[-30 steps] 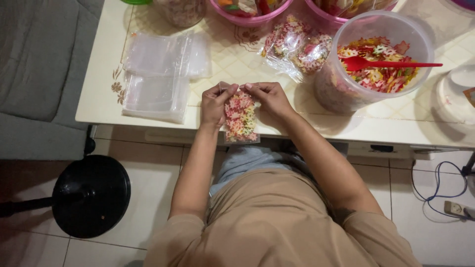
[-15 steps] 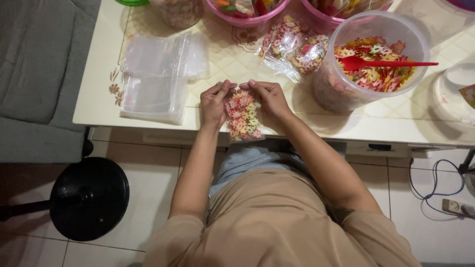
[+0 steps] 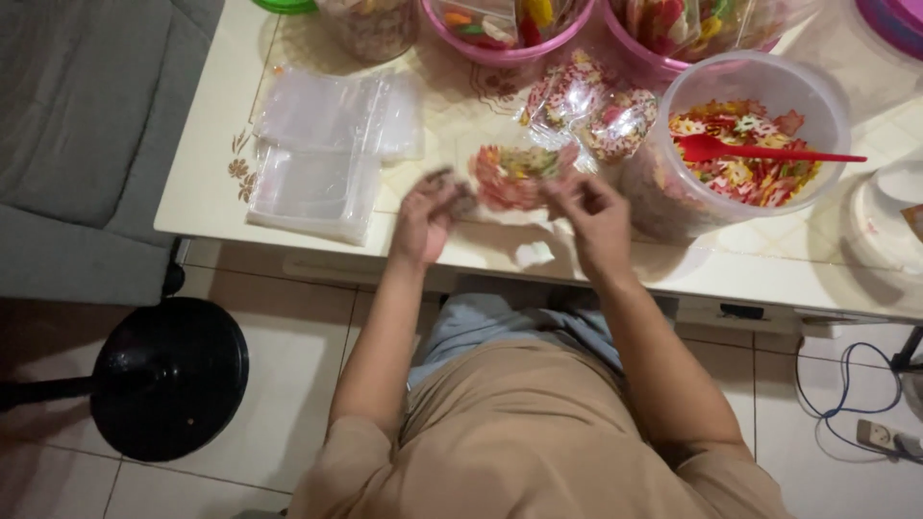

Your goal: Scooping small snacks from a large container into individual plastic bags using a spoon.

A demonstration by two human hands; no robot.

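Note:
A small clear bag filled with red, yellow and green snack pieces (image 3: 514,175) is in the air over the cream table (image 3: 216,173), blurred by motion. My right hand (image 3: 591,216) pinches its right edge. My left hand (image 3: 431,211) is just left of the bag, fingers curled, apart from it or barely touching; the blur hides which. Two more filled bags (image 3: 586,106) lie behind it on the table.
A big clear tub of the same snack (image 3: 740,144) with a red spoon (image 3: 760,151) stands at right. A stack of empty clear bags (image 3: 322,154) lies at left. Pink bowls (image 3: 505,29) line the far edge. A black stool (image 3: 168,375) stands on the floor at left.
The filled bag was held upright between both hands at the table edge. It has swung up and to the right, lying sideways, and my left hand has come away from it.

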